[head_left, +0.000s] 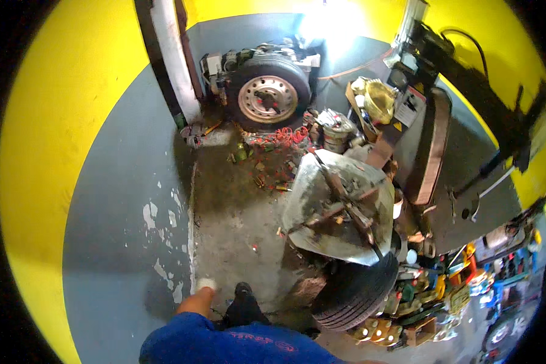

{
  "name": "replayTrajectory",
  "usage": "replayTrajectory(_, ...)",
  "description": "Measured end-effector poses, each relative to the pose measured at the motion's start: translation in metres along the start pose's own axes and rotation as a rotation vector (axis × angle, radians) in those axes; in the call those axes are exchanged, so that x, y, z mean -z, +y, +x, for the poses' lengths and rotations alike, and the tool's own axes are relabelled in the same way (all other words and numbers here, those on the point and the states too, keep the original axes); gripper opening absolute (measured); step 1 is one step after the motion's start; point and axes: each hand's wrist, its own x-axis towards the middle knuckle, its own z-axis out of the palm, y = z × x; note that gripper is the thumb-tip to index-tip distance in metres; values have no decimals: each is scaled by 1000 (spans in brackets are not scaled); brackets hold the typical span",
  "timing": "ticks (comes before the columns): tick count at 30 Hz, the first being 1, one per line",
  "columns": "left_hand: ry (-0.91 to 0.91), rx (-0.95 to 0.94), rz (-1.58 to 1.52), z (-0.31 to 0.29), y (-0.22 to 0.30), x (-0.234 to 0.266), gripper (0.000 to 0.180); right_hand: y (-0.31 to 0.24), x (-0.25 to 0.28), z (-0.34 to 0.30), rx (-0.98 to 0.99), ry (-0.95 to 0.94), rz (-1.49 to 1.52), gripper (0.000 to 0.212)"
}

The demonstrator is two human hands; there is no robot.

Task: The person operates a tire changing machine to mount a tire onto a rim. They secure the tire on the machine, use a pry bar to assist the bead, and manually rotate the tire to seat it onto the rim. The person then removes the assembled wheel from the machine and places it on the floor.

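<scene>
My left hand (pixel 206 284) hangs low beside my body, a whitish patch at the end of the bare forearm. It may be a glove or something pale; its fingers cannot be made out. It is nearest to the grey wall with peeling paint (pixel 158 242) and seems to touch nothing. My right hand does not show. Ahead to the right is a tyre changer's metal turntable (pixel 303 188) with dark crossed arms. A loose black tyre (pixel 361 294) stands against its near side, close to my right.
A wheel with a silver steel rim (pixel 267 97) stands at the far wall. Red cord (pixel 292 137) and small debris lie on the floor before it. A metal bucket (pixel 335 130) is beside them. Bottles and tools crowd the right (pixel 437 285). A white post (pixel 176 60) rises far left.
</scene>
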Motion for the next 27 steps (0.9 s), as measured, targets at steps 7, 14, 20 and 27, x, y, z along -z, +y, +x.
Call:
replayTrajectory(7,30,63,-570,50,-106,44,46,-134,15,25,23,69,-249,38)
replayTrajectory(14,99,417,-1355,33,-166,135,36,-458,43,117,262,66,441,39)
replayTrajectory(20,-43,366,-1288,62,-189,163,38,-476,-93,170,299,-44,-141,35)
replayTrajectory(27,-239,520,-1398,211,-212,290,48,-495,-171,285,54,-193,13,48)
